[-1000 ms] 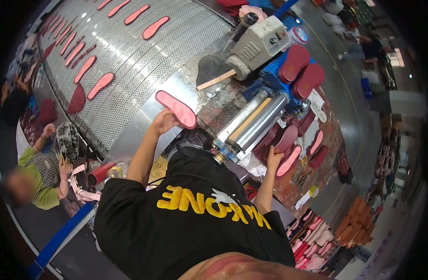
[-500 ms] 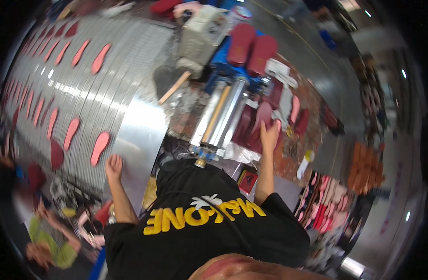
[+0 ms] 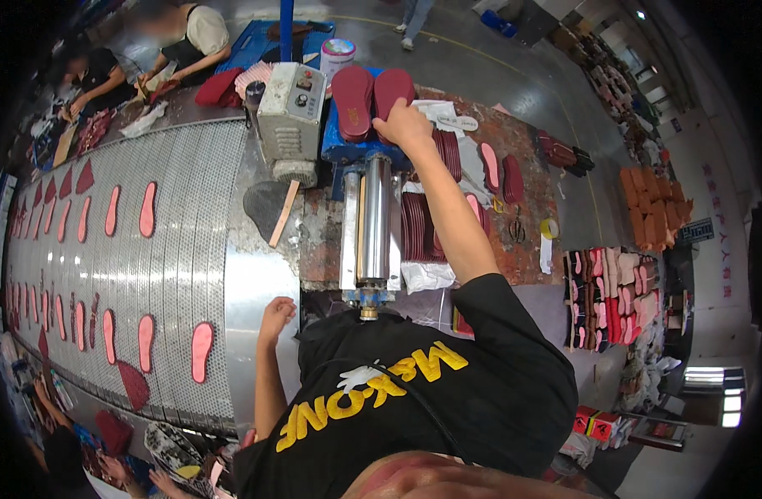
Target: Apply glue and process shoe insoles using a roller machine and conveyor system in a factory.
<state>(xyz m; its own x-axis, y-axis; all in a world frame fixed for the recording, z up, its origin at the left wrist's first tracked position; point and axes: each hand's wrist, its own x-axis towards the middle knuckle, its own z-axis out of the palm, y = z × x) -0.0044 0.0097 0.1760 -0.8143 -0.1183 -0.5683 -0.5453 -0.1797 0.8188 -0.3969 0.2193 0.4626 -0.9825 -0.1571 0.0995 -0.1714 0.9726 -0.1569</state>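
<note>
My right hand (image 3: 404,125) reaches far forward and is closed on the near end of a dark red insole (image 3: 392,86), the right one of two stacks on a blue stand. The left stack of dark red insoles (image 3: 352,101) lies beside it, untouched. Below them is a machine with a shiny metal roller (image 3: 376,220). My left hand (image 3: 278,318) hovers near the smooth metal plate (image 3: 260,264) at the conveyor's end, its fingers loosely curled with nothing visible in them. More dark red insoles (image 3: 419,226) stand packed right of the roller.
Pink insoles (image 3: 202,352) lie in rows on the ridged conveyor (image 3: 189,158) at left. A grey control box (image 3: 289,108) stands behind the roller, near a black sole-shaped piece (image 3: 267,208). Scissors (image 3: 518,226) and a tape roll (image 3: 549,229) lie on the worn table. Co-workers sit at far left.
My right hand has moved from the dark red insoles right of the roller to the far right stack on the blue stand. My left hand stays near the metal plate. The view has turned.
</note>
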